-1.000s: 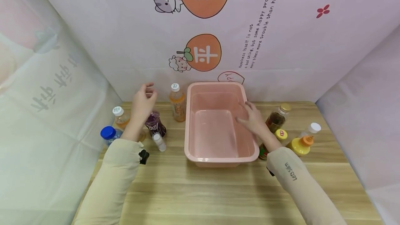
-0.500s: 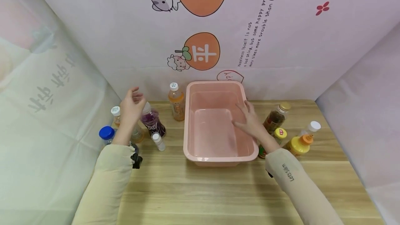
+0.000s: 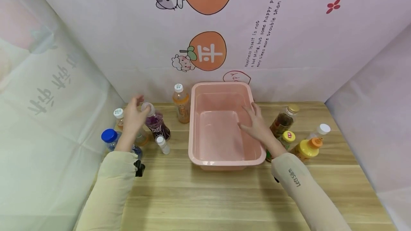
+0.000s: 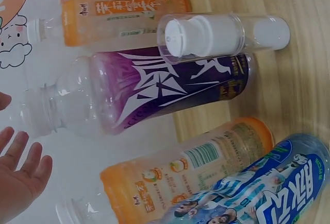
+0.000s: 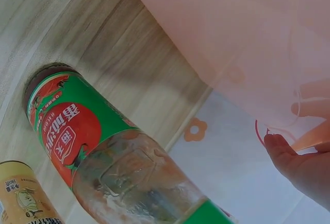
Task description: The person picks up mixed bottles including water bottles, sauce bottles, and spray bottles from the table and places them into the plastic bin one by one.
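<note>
In the head view my left hand [image 3: 134, 115] reaches up at the back left, fingers spread beside the white cap of a purple drink bottle [image 3: 157, 124]. The left wrist view shows the fingertips close to that cap with a gap between them. My right hand [image 3: 258, 126] holds the right rim of a pink plastic basin [image 3: 221, 163], some fingers inside and others outside. Through the basin's translucent wall, fingers [image 5: 312, 100] show faintly in the right wrist view. The basin is bare inside. Beside it outside stands a sauce bottle with a green and red tomato label [image 5: 72, 131].
To the left stand a blue-capped bottle [image 3: 110, 136], orange tea bottles [image 4: 191, 170] and a small white-capped container [image 3: 163, 145]. Another orange bottle [image 3: 182, 108] touches the basin's left side. At right are a dark jar [image 3: 282, 122], a yellow squeeze bottle [image 3: 306, 149] and a white-capped bottle [image 3: 322, 130].
My left hand has moved left and lower, to the purple bottle's cap. The right hand has shifted only slightly on the basin rim.
</note>
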`<action>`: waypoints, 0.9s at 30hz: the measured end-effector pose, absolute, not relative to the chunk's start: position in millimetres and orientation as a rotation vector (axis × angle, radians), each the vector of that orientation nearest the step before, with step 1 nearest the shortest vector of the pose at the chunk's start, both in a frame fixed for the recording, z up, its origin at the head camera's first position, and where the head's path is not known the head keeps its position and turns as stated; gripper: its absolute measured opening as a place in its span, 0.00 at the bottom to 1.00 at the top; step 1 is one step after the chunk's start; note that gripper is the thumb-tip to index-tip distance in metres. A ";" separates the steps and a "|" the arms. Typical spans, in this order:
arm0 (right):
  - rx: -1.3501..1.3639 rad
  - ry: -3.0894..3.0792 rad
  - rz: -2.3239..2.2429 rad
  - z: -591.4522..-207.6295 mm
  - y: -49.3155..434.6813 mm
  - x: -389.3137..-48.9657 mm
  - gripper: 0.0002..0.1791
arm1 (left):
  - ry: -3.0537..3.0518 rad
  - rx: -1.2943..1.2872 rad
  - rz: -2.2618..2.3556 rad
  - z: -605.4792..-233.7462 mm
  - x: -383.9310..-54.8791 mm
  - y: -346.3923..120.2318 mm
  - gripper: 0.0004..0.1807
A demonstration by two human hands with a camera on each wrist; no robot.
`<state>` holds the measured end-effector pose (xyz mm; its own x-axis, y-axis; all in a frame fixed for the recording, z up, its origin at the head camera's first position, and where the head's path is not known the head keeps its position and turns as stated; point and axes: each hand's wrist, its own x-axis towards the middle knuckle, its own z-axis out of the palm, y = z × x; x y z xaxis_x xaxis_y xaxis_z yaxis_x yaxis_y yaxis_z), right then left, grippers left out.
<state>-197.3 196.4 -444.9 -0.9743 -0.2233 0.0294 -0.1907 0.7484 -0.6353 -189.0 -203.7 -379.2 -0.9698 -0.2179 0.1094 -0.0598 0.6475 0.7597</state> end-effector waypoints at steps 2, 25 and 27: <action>-0.341 2.900 -1.042 -445.2 195.9 -197.3 0.40 | -2.694 0.205 -1.192 -381.1 -189.1 -204.4 0.29; -0.312 2.892 -1.057 -446.7 196.0 -198.4 0.39 | -2.668 0.205 -1.169 -393.3 -191.4 -201.0 0.35; -0.314 2.887 -1.055 -446.2 196.2 -199.0 0.39 | -2.661 0.212 -1.170 -393.7 -191.5 -200.1 0.34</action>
<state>-199.0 196.2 -446.2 -0.9780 -0.2076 0.0212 -0.1724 0.7461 -0.6431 -191.5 -200.1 -393.7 -0.9638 -0.2217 0.1481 -0.0407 0.6714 0.7399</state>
